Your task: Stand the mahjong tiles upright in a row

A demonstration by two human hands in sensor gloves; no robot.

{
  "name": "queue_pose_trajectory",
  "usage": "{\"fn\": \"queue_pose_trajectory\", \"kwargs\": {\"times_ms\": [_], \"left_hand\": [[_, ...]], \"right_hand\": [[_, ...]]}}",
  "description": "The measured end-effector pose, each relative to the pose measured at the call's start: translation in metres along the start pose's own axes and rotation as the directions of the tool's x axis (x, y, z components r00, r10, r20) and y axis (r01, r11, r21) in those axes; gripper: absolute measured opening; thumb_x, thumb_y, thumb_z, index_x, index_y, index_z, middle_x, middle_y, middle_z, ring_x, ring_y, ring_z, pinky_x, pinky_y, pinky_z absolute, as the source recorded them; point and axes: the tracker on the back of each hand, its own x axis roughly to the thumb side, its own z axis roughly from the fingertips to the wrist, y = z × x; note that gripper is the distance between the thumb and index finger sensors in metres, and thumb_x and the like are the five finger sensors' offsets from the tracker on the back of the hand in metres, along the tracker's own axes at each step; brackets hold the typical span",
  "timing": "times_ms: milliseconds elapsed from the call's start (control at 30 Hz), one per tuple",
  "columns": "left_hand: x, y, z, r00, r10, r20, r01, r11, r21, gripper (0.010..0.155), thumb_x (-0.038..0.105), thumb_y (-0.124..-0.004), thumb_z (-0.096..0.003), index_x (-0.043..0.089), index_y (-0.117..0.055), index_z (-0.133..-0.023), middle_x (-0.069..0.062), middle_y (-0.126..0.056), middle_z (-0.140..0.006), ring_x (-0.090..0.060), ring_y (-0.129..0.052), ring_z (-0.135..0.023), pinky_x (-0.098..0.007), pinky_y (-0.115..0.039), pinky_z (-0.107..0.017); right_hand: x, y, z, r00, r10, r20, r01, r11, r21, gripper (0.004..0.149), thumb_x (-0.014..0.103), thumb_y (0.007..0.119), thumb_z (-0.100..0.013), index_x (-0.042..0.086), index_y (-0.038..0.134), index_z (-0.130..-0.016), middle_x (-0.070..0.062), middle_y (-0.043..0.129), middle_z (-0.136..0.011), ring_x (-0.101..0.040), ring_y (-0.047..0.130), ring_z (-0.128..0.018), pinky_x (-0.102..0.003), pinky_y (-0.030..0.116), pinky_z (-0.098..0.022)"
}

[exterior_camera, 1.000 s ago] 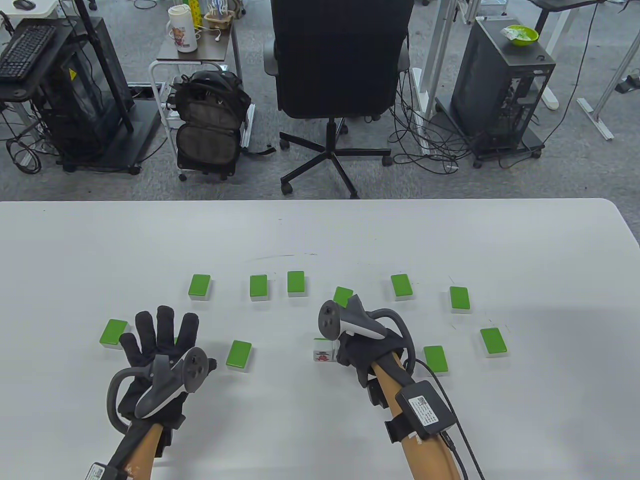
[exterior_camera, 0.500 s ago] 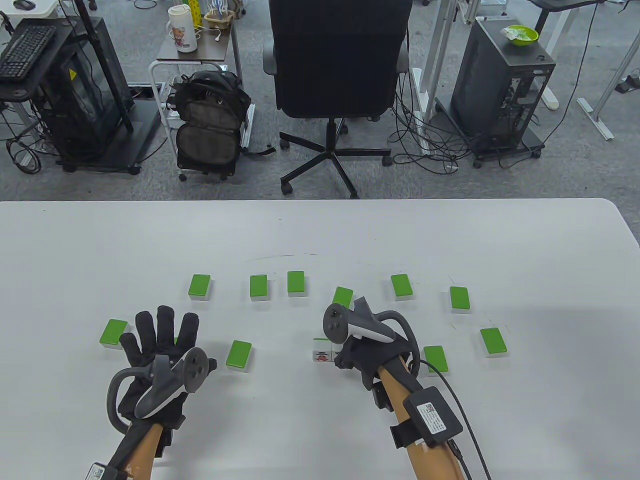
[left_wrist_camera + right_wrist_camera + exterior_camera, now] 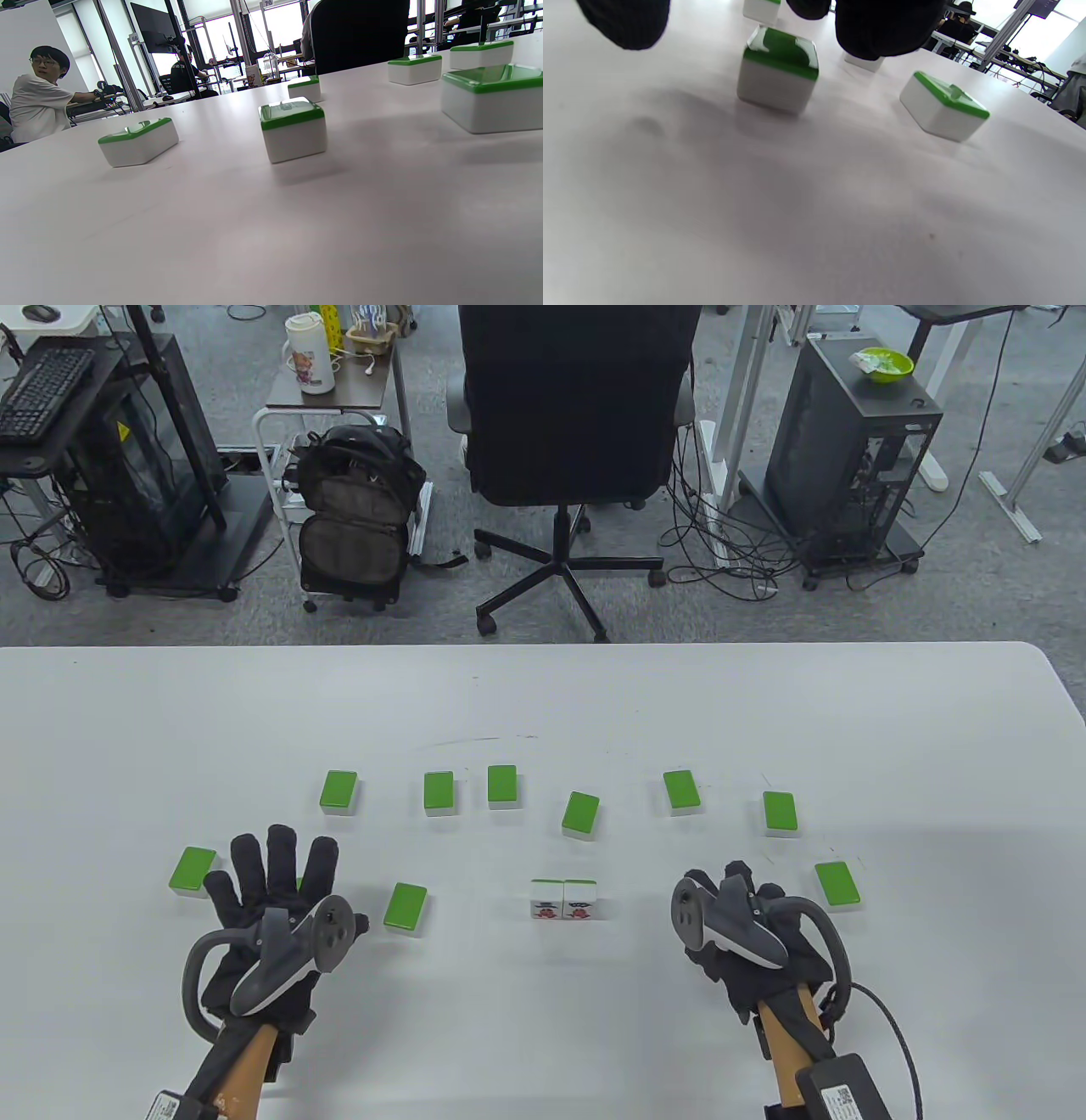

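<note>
Tiles (image 3: 564,898) stand touching to seed our row; left hand (image 3: 271,899) rests splayed, right hand (image 3: 747,925) hovers empty, grip unclear.

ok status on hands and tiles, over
Left hand flat on table, fingers spread, holding nothing. Right hand over a flat tile, grip unclear. Two upright tiles side by side. Nothing blocking the row.

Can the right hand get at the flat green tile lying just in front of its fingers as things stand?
Probably yes. The right hand hovers just short of the flat green tile, fingers above it, holding nothing. The neighbouring tile lies apart to its right, and nothing stands between hand and tile.
</note>
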Motion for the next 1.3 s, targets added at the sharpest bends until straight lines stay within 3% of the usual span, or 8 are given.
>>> {"fn": "queue_pose_trajectory", "kwargs": {"times_ms": [100, 300, 533, 733, 1067, 1300], "left_hand": [[0.000, 0.000, 0.000, 1.000, -0.001, 0.002, 0.001, 1.000, -0.003, 0.093, 0.073, -0.055, -0.0591, 0.026, -0.008, -0.123, -0.021, 0.004, -0.126, -0.059, -0.003, -0.110, -0.076, -0.015, -0.076], [0.001, 0.000, 0.000, 1.000, -0.001, 0.008, 0.001, 1.000, -0.003, 0.093, 0.073, -0.055, -0.0592, 0.026, -0.008, -0.123, -0.021, 0.003, -0.126, -0.059, -0.003, -0.110, -0.076, -0.015, -0.076], [0.001, 0.000, 0.000, 1.000, 0.000, 0.006, 0.000, 1.000, -0.002, 0.093, 0.073, -0.056, -0.0590, 0.026, -0.008, -0.123, -0.021, 0.004, -0.126, -0.059, -0.003, -0.110, -0.076, -0.015, -0.076], [0.001, 0.000, 0.000, 1.000, 0.002, 0.009, -0.003, 1.000, 0.004, 0.093, 0.073, -0.056, -0.0590, 0.026, -0.008, -0.123, -0.021, 0.004, -0.126, -0.059, -0.003, -0.111, -0.076, -0.015, -0.076], [0.001, 0.001, 0.000, 1.000, 0.007, 0.008, -0.007, 1.000, 0.010, 0.093, 0.073, -0.056, -0.0589, 0.026, -0.008, -0.123, -0.021, 0.004, -0.126, -0.059, -0.003, -0.111, -0.076, -0.015, -0.077], [0.001, 0.001, 0.000, 1.000, 0.011, 0.006, -0.011, 1.000, 0.009, 0.093, 0.073, -0.056, -0.0590, 0.026, -0.008, -0.123, -0.021, 0.004, -0.126, -0.059, -0.003, -0.111, -0.076, -0.015, -0.077]], "right_hand": [[-0.002, 0.009, -0.003, 1.000, 0.009, -0.012, -0.008, 0.997, 0.072, 0.072, 0.061, 0.064, -0.050, 0.043, 0.023, -0.107, -0.015, 0.019, -0.121, -0.050, 0.063, -0.104, -0.057, 0.064, -0.076], [-0.001, 0.013, -0.005, 0.999, -0.041, 0.017, 0.040, 0.999, 0.030, 0.070, 0.058, 0.066, -0.050, 0.039, 0.031, -0.107, -0.019, 0.020, -0.118, -0.041, 0.071, -0.099, -0.048, 0.068, -0.075], [-0.004, 0.012, -0.006, 0.995, -0.097, 0.028, 0.098, 0.993, -0.060, 0.063, 0.056, 0.074, -0.044, 0.042, 0.044, -0.099, -0.019, 0.038, -0.118, -0.031, 0.082, -0.084, -0.041, 0.074, -0.068], [0.000, 0.009, -0.007, 0.999, -0.043, 0.026, 0.046, 0.989, -0.141, 0.055, 0.049, 0.079, -0.044, 0.048, 0.048, -0.089, -0.007, 0.057, -0.114, -0.021, 0.087, -0.074, -0.035, 0.078, -0.062], [0.001, -0.011, 0.001, 0.978, -0.178, 0.111, 0.196, 0.963, -0.183, 0.051, 0.042, 0.078, -0.049, 0.049, 0.051, -0.092, 0.000, 0.066, -0.111, -0.022, 0.088, -0.075, -0.035, 0.078, -0.062], [0.027, -0.037, -0.006, 0.962, -0.192, 0.197, 0.225, 0.961, -0.161, 0.057, 0.041, 0.077, -0.049, 0.047, 0.046, -0.097, 0.002, 0.065, -0.110, -0.021, 0.087, -0.076, -0.035, 0.077, -0.064]]}}
